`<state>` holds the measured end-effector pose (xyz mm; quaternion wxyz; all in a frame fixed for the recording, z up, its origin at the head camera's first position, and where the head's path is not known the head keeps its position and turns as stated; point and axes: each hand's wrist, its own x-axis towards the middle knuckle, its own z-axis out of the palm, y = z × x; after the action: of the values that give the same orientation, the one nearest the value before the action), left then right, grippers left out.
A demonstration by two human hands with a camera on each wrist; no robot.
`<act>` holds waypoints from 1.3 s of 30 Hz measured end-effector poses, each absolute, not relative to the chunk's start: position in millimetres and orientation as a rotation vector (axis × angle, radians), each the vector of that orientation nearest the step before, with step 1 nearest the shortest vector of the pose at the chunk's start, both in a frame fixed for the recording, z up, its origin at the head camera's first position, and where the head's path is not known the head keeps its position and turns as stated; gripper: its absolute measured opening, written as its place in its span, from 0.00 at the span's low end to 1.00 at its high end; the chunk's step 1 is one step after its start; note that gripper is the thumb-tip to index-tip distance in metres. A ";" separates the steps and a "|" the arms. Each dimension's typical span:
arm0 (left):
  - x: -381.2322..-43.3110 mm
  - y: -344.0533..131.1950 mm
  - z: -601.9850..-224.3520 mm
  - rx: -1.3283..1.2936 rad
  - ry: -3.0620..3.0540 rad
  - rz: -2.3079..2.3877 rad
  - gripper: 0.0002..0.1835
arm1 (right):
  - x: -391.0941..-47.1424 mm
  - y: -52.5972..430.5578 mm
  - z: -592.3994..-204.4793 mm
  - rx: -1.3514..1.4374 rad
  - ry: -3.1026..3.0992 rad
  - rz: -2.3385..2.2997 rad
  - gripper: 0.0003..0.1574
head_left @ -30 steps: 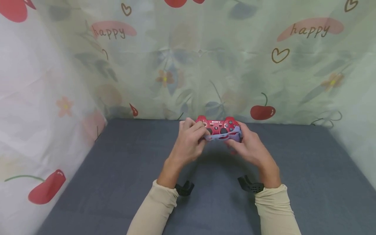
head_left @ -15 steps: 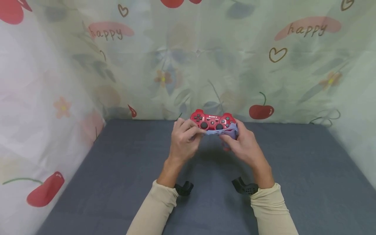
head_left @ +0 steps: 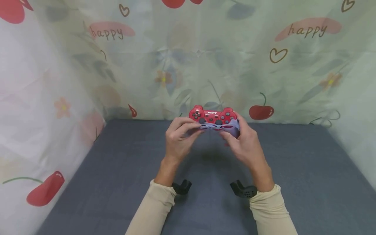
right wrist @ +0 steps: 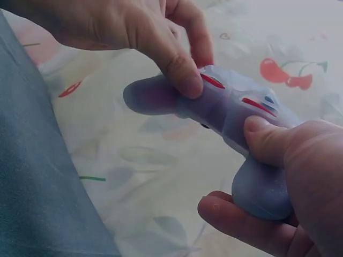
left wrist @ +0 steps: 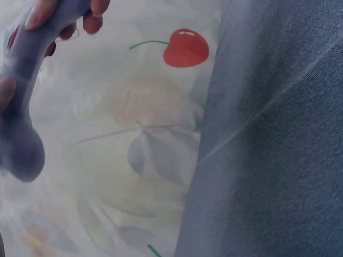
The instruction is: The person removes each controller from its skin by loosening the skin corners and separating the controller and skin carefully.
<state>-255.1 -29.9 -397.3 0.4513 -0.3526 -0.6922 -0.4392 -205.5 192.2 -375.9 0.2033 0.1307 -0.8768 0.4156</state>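
Note:
A red Sony game controller [head_left: 215, 115] with black thumbsticks is held up over the table, its face showing. A translucent purple silicone cover [head_left: 235, 129] wraps its lower edge and handles, leaving the upper face bare in the head view. My left hand [head_left: 180, 139] pinches the cover's left side, thumb on the near edge. On the other side my right hand [head_left: 247, 143] grips the covered right handle, thumb pressed on the cover. The right wrist view shows the cover [right wrist: 211, 110] from its lower side, with red slivers through slits. Covered handle [left wrist: 24, 144] also shows in the left wrist view.
Below the hands lies a dark grey cloth-covered table [head_left: 141, 182]. A printed curtain [head_left: 199, 65] with cherries and flowers stands behind its far edge and along the sides. Black wrist mounts [head_left: 243, 190] stick inward from both cuffs.
Both hands have raised the controller slightly up and left in the head view. The left fingers have shifted from over the controller's left side down to its lower edge, baring the left buttons.

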 end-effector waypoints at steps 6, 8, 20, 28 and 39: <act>-257.0 -37.5 -396.9 -0.891 -1.811 -0.947 0.15 | -205.6 193.0 -374.7 0.383 -2.421 1.108 0.51; -257.6 -39.5 -397.0 -0.883 -1.845 -0.952 0.17 | -206.4 194.8 -375.1 0.369 -2.430 1.134 0.51; -257.9 -46.0 -399.1 -0.944 -2.153 -1.313 0.52 | -207.1 206.8 -373.5 0.345 -2.434 1.350 0.48; -253.5 -40.9 -396.6 -0.911 -2.205 -1.330 0.51 | -209.1 209.0 -378.1 0.324 -2.394 1.469 0.44; -252.6 -40.6 -397.6 -0.879 -2.100 -1.358 0.47 | -213.0 212.1 -388.1 0.297 -2.316 1.474 0.32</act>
<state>-252.6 -40.6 -397.6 0.2429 -0.3215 -0.7686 -0.4969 -213.0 212.1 -388.1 0.1892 0.1058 -0.8236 0.5241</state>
